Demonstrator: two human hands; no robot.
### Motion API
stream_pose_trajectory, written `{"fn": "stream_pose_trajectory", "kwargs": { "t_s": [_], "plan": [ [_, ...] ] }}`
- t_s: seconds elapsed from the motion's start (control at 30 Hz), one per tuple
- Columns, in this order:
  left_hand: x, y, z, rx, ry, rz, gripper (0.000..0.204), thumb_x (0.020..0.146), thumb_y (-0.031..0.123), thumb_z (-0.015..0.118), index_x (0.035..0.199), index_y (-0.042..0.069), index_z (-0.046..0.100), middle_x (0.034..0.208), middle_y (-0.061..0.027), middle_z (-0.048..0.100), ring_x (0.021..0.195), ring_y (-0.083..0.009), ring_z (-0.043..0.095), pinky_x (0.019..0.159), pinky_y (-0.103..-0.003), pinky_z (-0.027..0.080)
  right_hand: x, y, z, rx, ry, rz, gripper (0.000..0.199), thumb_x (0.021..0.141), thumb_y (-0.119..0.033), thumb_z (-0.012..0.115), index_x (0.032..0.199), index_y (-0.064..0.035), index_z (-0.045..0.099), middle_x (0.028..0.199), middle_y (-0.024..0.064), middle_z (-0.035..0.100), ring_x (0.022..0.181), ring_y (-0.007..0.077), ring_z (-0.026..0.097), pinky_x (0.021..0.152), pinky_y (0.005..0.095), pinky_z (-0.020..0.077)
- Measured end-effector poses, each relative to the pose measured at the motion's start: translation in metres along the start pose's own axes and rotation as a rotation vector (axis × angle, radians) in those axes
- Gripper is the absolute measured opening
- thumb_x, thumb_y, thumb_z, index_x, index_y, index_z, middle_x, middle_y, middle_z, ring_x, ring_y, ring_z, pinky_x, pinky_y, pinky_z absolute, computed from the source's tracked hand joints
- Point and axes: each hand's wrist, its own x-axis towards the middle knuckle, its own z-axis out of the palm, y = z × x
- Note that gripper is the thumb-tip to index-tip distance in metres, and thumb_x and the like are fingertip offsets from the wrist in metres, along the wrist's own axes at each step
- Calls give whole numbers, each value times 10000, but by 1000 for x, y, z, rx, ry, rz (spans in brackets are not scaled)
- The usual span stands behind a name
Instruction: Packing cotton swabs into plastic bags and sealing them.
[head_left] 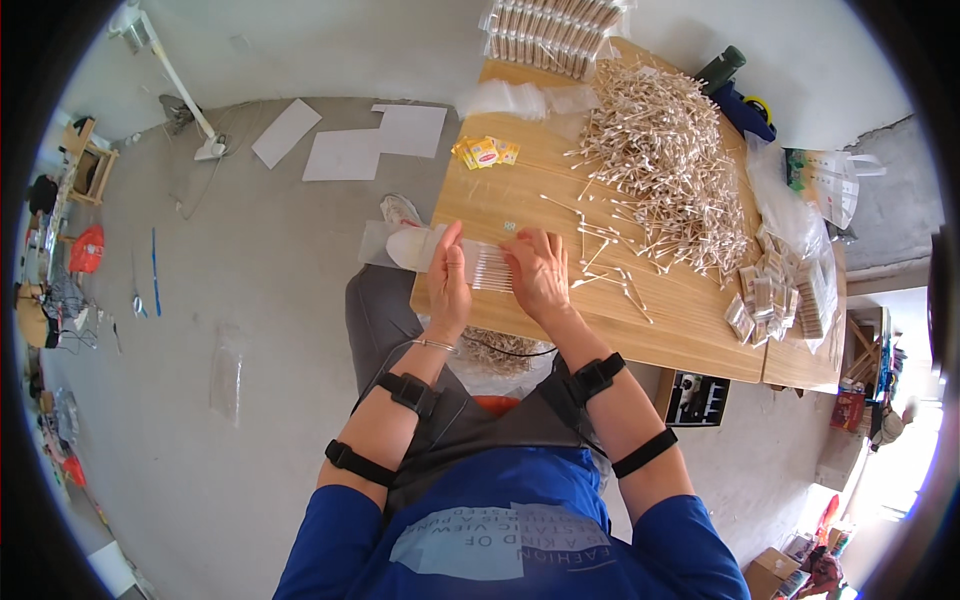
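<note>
Head view: a seated person works at the near edge of a wooden table (690,320). Both hands hold one small clear bag (488,266) filled with cotton swabs, lying flat on the table edge. The left hand (449,283) grips the bag's left end, thumb on top and fingers extended upward. The right hand (541,272) rests curled over the bag's right end, fingers pressing down on it. Loose swabs (605,270) lie scattered just beside the right hand; a large swab pile (665,160) sits farther back. Filled packs (780,300) are stacked at the table's right end, and more packs (550,30) lie at the far edge. Yellow sachets (485,152) rest near the left edge. White sheets (345,150) lie on the floor.
</note>
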Motion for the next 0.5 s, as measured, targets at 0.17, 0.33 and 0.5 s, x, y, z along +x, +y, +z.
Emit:
{"fn": "stream_pose_trajectory", "kwargs": {
  "t_s": [0.17,0.33,0.5],
  "plan": [
    [0,6,10,-50,-42,3,689,1031,490,361,1459,-49,318,1494,-209,344,1402,-271,323,1169,-380,246,-12,-1,4,28,32,13,179,855,-98,646,1027,-110,693,1129,103,580,1060,332,515,905,429,432],
    [-2,15,13,27,-77,-15,722,1020,539,340,1450,-40,350,1488,-193,365,1392,-261,341,1163,-373,245,-21,-12,18,294,208,161,232,932,-99,554,1140,-10,606,1241,192,558,1125,394,521,970,449,431],
    [2,16,11,94,-142,-21,740,1013,566,326,1439,-37,383,1487,-180,379,1376,-246,365,1158,-356,248,-23,-32,29,529,236,265,357,1028,-216,418,1269,35,495,1356,269,482,1270,438,446,1066,473,366]
  ]
}}
